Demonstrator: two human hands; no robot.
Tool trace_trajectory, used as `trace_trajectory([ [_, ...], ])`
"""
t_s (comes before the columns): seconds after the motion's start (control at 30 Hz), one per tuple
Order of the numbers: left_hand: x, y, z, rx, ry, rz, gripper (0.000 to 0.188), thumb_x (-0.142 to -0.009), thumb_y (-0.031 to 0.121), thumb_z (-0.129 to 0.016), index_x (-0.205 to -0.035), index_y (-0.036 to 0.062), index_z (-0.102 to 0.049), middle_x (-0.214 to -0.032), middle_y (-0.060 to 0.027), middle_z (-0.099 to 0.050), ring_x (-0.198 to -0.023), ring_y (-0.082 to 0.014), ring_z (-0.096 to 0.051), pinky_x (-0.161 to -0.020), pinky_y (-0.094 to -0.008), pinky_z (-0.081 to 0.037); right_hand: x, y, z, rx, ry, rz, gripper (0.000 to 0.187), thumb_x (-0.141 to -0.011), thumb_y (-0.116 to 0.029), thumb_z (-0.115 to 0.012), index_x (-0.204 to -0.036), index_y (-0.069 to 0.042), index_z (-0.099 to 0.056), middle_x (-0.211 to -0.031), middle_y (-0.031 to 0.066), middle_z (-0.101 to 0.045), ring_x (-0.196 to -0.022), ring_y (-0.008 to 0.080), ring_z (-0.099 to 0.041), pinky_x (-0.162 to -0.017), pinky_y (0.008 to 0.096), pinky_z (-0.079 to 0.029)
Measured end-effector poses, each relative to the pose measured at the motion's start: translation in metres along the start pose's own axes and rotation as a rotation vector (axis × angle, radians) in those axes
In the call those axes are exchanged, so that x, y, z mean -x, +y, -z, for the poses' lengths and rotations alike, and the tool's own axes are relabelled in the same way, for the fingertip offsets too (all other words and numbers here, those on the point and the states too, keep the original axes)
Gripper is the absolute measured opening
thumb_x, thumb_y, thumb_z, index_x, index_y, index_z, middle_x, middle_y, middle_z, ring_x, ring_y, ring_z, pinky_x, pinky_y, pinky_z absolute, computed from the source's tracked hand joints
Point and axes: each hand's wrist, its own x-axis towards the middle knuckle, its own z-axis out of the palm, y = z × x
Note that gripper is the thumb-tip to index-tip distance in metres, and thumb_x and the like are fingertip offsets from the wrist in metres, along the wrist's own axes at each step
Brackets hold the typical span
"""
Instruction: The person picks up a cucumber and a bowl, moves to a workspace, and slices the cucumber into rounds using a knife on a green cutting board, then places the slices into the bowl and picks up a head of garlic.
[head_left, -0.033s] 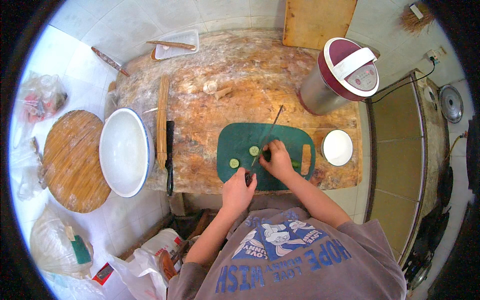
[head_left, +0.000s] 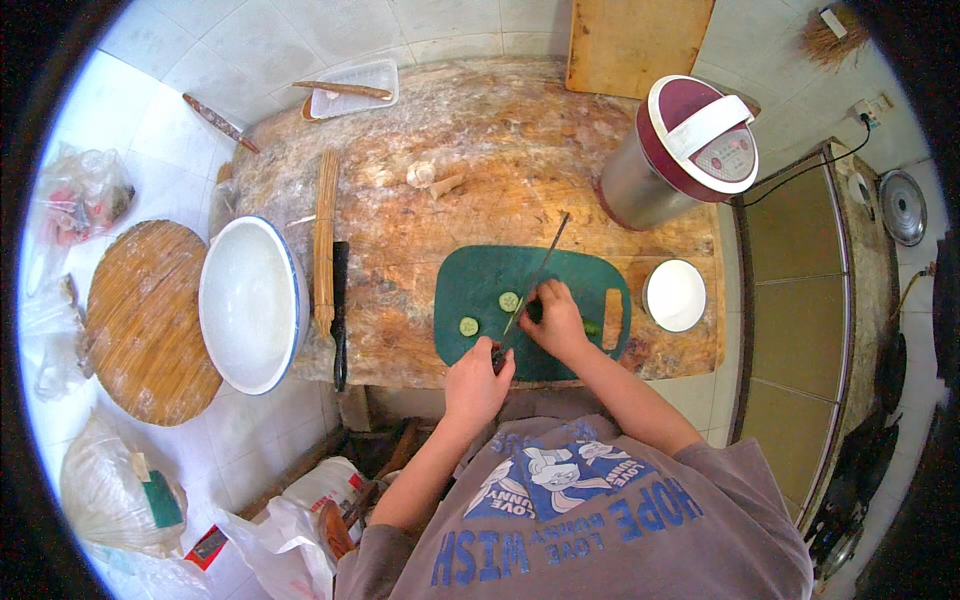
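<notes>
My left hand [head_left: 478,382] is closed around the dark handle of a kitchen knife [head_left: 545,258]. Its thin blade points up and to the right across a green cutting board [head_left: 470,280]. On the right side of the blade, my right hand [head_left: 556,318] grips a cucumber, mostly covered by the fingers; a green end of the cucumber [head_left: 591,328] shows past the hand. One cut cucumber slice [head_left: 509,302] lies right beside the blade. Another pale green slice [head_left: 468,327] rests farther left on the board.
A white bowl [head_left: 675,296] stands right of the board, with a steel and maroon soymilk maker [head_left: 680,150] behind it. To the left lie a bundled-straw brush [head_left: 326,240], a black-handled tool [head_left: 340,310] and a large white basin [head_left: 250,305]. Flour marks the wooden table [head_left: 400,210].
The knife, in my left hand, has shifted very slightly to the right. My right hand stays on the cucumber and the slices have not moved.
</notes>
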Motion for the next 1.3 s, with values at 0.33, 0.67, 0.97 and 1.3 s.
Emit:
trace_trajectory([
  [0.33,0.002,0.000,0.010,-0.031,-0.111,0.052,0.023,-0.082,0.022,-0.058,-0.080,-0.0003,-0.050,-0.071,-0.0195,-0.060,-0.068,-0.0367,-0.060,-0.060,-0.0443,-0.048,0.000,-0.005,0.002,-0.012,-0.014,-0.021,0.028,-0.063,-0.011,-0.068,-0.084,0.000,-0.054,-0.085,0.0173,-0.052,-0.085,0.0357,-0.051,-0.074,0.0413,-0.045],
  [0.67,-0.020,-0.008,-0.028,-0.075,-0.003,0.021,0.024,-0.081,0.023,-0.057,-0.077,0.0006,-0.049,-0.069,-0.0198,-0.059,-0.066,-0.0371,-0.060,-0.058,-0.0451,-0.047,0.002,-0.003,-0.002,0.050,-0.024,-0.029,0.029,-0.064,-0.014,-0.067,-0.084,0.001,-0.053,-0.087,0.0178,-0.052,-0.089,0.0350,-0.049,-0.078,0.0407,-0.044],
  [0.97,-0.014,-0.013,-0.016,0.007,0.081,0.028,0.025,-0.081,0.025,-0.058,-0.081,0.0012,-0.052,-0.071,-0.0185,-0.061,-0.069,-0.0362,-0.060,-0.061,-0.0443,-0.047,0.001,-0.001,-0.002,0.016,-0.007,0.001,0.028,-0.063,-0.013,-0.066,-0.084,0.001,-0.053,-0.085,0.0183,-0.051,-0.087,0.0357,-0.049,-0.077,0.0415,-0.044],
  [1.3,-0.002,0.003,-0.007,-0.048,-0.016,0.001,0.024,-0.082,0.025,-0.057,-0.082,0.0014,-0.051,-0.073,-0.0190,-0.061,-0.066,-0.0359,-0.060,-0.059,-0.0432,-0.048,0.002,-0.001,0.001,0.003,0.009,0.009,0.030,-0.060,-0.009,-0.069,-0.083,0.000,-0.052,-0.085,0.0185,-0.051,-0.086,0.0363,-0.049,-0.076,0.0417,-0.044],
])
